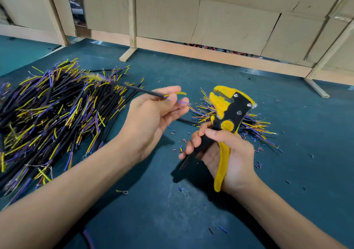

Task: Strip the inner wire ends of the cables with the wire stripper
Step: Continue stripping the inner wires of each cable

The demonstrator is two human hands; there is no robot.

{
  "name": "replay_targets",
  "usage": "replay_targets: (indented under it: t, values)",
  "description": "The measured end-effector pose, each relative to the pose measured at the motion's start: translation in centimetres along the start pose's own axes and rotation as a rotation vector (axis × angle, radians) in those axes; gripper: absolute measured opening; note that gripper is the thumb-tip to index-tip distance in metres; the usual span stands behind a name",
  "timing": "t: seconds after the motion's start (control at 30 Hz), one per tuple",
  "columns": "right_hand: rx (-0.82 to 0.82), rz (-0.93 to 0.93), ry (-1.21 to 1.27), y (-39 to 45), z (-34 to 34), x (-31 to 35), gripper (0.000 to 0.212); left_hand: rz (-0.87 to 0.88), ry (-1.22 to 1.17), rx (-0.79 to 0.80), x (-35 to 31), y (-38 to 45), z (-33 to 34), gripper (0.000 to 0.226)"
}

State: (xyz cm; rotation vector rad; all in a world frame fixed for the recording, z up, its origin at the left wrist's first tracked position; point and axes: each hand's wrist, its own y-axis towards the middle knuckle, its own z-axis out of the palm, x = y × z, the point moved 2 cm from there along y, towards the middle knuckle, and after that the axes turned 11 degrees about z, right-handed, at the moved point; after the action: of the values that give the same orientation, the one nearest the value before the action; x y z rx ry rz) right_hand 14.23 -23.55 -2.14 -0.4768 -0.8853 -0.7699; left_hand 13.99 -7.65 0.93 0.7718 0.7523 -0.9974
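even overhead light, soft shadows under the hands, wide-angle bending at the edges, slight blur far left

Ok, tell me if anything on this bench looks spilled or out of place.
Small cut insulation bits lie scattered over the green mat, mostly around the right hand holding the wire stripper. A loose ring terminal lies alone on the mat below the big cable pile. Nothing looks damaged.

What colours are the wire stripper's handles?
On the wire stripper, one handle is yellow, the other black; head view.
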Motion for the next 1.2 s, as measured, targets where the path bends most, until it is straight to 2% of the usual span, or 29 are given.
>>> replay_targets:
  t: [0.1,0.17,0.23,0.3,0.33,0.37,0.4,0.47,0.53,0.6,0.63,0.7,0.77,0.97,1.03,1.1,1.2]
  values:
    - [-0.148,-0.136,0.014,0.0,-0.6,1.2,0.011,-0.071,0.332,-0.018,-0.1,1.6,0.0,0.028]
    - [-0.227,-0.219,-0.018,-0.1,-1.0,2.0,0.01,-0.032,0.643,0.052,0.0,2.6,0.6,0.032]
    - [-0.263,-0.268,-0.026,-0.1,-1.4,2.6,0.015,0.091,0.908,0.207,0.4,3.4,2.0,0.027]
    - [-0.257,-0.297,-0.014,-0.2,-1.6,2.8,0.009,0.295,1.367,0.475,1.3,3.6,3.8,0.023]
    - [-0.258,-0.305,-0.006,-0.2,-1.7,2.9,0.007,0.339,1.561,0.59,2.1,3.8,4.6,0.024]
    - [-0.264,-0.304,0.003,-0.3,-1.8,2.9,0.007,0.313,1.693,0.644,2.8,4.0,5.1,0.025]
    - [-0.274,-0.298,0.011,-0.3,-2.0,2.9,0.007,0.215,1.792,0.679,3.2,4.3,5.1,0.029]
    - [-0.293,-0.285,0.029,-0.3,-2.2,2.9,0.007,0.059,1.849,0.78,3.4,5.1,3.8,0.041]
    - [-0.302,-0.273,0.03,-0.3,-2.4,2.9,0.011,0.114,1.893,0.845,2.3,6.0,1.4,0.054]
    - [-0.297,-0.264,0.033,-0.1,-2.4,2.8,0.011,0.243,2.03,0.697,0.0,7.3,-1.6,0.056]
    - [-0.291,-0.263,0.031,0.0,-2.3,2.7,0.011,0.238,2.125,0.602,-1.3,7.9,-3.0,0.052]
    - [-0.278,-0.256,0.015,0.1,-2.2,2.3,0.008,0.054,2.249,0.501,-2.9,8.6,-5.3,0.042]
    - [-0.266,-0.249,-0.018,0.2,-2.1,2.0,0.006,-0.121,2.237,0.479,-3.1,8.3,-6.4,0.033]
    - [-0.233,-0.25,-0.069,0.1,-2.1,1.6,0.008,-0.041,2.154,0.39,-2.3,7.7,-6.0,0.009]
    - [-0.228,-0.246,-0.054,0.1,-2.2,1.7,0.01,-0.113,2.082,0.41,-2.7,8.4,-5.5,0.013]
    - [-0.219,-0.247,-0.046,0.1,-2.3,1.7,0.011,-0.247,2.044,0.45,-3.5,8.8,-5.4,0.027]
    - [-0.217,-0.254,-0.038,0.2,-2.7,1.8,0.013,-0.473,2.044,0.531,-5.0,8.0,-5.8,0.037]
